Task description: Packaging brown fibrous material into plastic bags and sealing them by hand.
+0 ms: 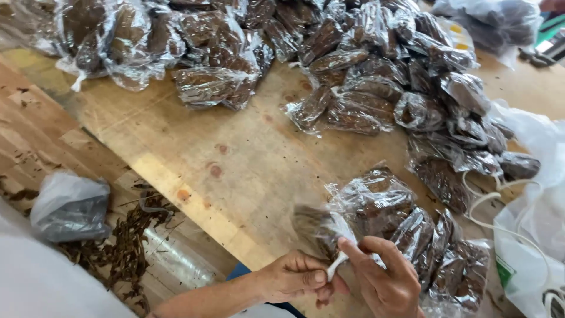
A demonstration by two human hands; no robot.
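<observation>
My left hand (297, 277) and my right hand (382, 280) meet at the bottom middle, both pinching the twisted neck of a clear plastic bag (323, 227) filled with dark brown shredded leaf. The bag's body stands blurred just above my fingers. Right beside it lies a small heap of filled clear bags (424, 235) on the wooden table (235, 159).
A large pile of filled bags (365, 76) covers the table's far side and right. A white plastic sack (529, 235) with cord sits at right. A crumpled grey bag (70, 206) and loose brown leaf scraps (126, 241) lie at lower left, by a roll of clear film (176, 259).
</observation>
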